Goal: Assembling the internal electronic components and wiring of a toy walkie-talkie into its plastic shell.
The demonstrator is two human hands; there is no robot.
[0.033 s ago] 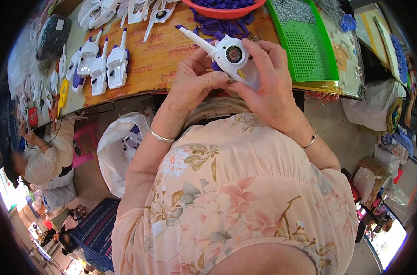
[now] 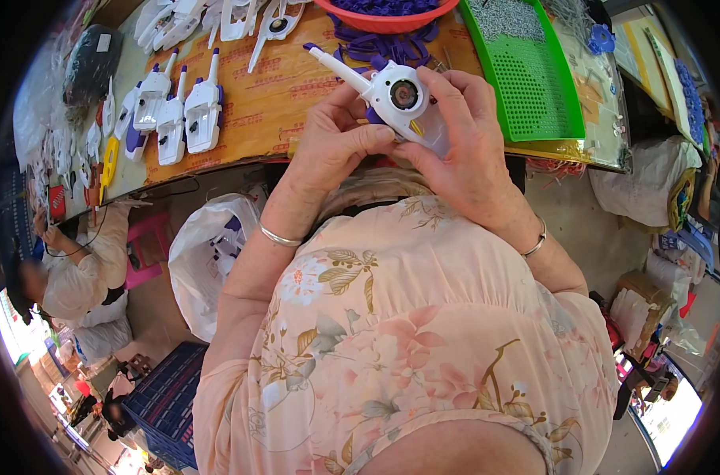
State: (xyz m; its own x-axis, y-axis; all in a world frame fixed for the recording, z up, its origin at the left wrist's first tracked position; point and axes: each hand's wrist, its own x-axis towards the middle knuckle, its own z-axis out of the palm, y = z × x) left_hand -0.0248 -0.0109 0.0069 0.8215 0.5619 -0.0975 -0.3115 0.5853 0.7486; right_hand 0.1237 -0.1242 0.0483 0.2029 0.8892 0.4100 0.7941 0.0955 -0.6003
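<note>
Both hands hold a white toy walkie-talkie housing (image 2: pixel 384 93) above the table's near edge. Its antenna, tipped purple, points to the upper left, and a dark round speaker sits in its face. My left hand (image 2: pixel 340 142) grips the lower left side, thumb pressed on the rim and fingers underneath. My right hand (image 2: pixel 467 131) closes round the other side, index finger at the top by the speaker and thumb at the bottom. A bit of yellow shows in the housing below the speaker. The palms and the underside are hidden.
Several white-and-purple walkie-talkie units (image 2: pixel 202 115) lie at the left. Behind the housing are loose purple strips (image 2: pixel 388 43) and a red basin (image 2: pixel 400 22) of purple parts. A green tray (image 2: pixel 534 87) of small metal pieces stands right. A white bag (image 2: pixel 190 269) hangs low left; another person (image 2: pixel 83 269) sits beyond.
</note>
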